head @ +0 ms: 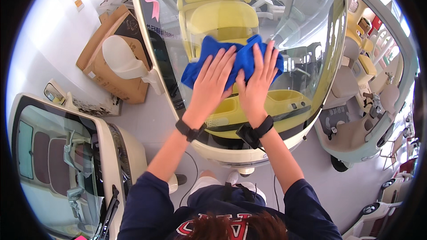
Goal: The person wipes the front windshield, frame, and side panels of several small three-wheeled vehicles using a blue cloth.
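Observation:
A crumpled blue cloth [242, 60] lies against the windshield [213, 26] of a small cream vehicle. My left hand [213, 76] rests flat on the cloth's left part, fingers spread a little and pointing up the glass. On the right part, my right hand [258, 73] presses down the same way, thumb turned inward. Both hands hold the cloth against the glass from above rather than wrapping around it. Through the glass show a yellow seat [223, 15] and a yellow dashboard [287, 96]. Each wrist wears a black band, the right one with a small box.
A white side mirror [121, 56] juts out at left before a cardboard box [113, 73]. Another cream vehicle [133, 160] stands close at lower left. A pale blue-green vehicle [347, 145] is at right. A black cable [194, 170] runs along the floor near my feet.

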The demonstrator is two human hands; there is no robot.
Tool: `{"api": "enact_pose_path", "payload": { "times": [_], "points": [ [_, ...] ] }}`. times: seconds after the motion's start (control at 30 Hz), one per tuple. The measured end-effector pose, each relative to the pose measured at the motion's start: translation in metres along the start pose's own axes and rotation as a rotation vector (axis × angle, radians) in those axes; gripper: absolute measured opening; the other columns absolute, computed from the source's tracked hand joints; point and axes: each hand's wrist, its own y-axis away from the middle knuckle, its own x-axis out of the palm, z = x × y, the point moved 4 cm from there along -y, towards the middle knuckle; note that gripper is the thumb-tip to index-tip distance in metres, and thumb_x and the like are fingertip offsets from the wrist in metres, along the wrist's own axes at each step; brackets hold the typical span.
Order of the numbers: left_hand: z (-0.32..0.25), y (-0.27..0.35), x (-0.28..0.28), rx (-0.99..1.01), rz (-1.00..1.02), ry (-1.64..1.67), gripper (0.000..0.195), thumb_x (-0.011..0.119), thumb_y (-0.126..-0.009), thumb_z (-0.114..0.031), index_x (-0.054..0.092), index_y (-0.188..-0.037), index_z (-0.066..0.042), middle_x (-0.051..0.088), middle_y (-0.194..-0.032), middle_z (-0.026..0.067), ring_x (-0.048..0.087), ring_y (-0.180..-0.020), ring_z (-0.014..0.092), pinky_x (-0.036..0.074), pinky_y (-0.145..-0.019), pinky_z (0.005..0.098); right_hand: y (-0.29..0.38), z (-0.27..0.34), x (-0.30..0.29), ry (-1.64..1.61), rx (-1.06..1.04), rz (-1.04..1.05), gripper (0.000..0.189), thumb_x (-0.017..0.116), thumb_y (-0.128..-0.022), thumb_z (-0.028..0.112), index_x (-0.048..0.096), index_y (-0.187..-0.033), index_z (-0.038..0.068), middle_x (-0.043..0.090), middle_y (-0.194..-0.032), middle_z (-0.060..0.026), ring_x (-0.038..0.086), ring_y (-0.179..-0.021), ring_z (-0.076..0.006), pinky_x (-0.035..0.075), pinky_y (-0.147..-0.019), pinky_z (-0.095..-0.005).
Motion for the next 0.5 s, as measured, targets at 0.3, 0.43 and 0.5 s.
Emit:
{"api": "enact_pose_path", "payload": {
  "times": [0.3,0.43,0.5],
  "points": [
    [-0.028,0.207,0.059,-0.654,-0.075,0.166,0.082,0.067,-0.094,-0.034,0.027,-0.152,0.008,0.031,-0.155,0.0334,0.029,-0.144,0.054,0.021,-0.119,0.0644,0.101,0.035,0.037,0.11,-0.614,0.728,0.09,0.076,-0.069,0.029,0.044,-0.153,0.032,0.031,-0.167,-0.0097,0.038,-0.148,-0.0264,0.041,-0.101,-0.0412],
    [-0.038,0.233,0.068,-0.723,-0.047,0.268,0.084,0.065,-0.095,-0.033,0.023,-0.154,0.009,0.032,-0.153,0.0344,0.028,-0.143,0.056,0.02,-0.119,0.065,0.109,0.044,0.043,0.181,-0.836,0.765,0.092,0.077,-0.067,0.032,0.042,-0.152,0.033,0.033,-0.166,-0.0075,0.044,-0.144,-0.0203,0.042,-0.093,-0.0328],
    [-0.023,0.219,0.067,-0.714,-0.066,0.238,0.084,0.066,-0.095,-0.032,0.023,-0.153,0.01,0.033,-0.152,0.0351,0.029,-0.143,0.056,0.02,-0.119,0.0651,0.082,0.051,0.05,0.161,-0.879,0.751,0.091,0.078,-0.066,0.031,0.044,-0.15,0.032,0.035,-0.165,-0.0063,0.045,-0.143,-0.0193,0.042,-0.092,-0.0317]
  ]
}}
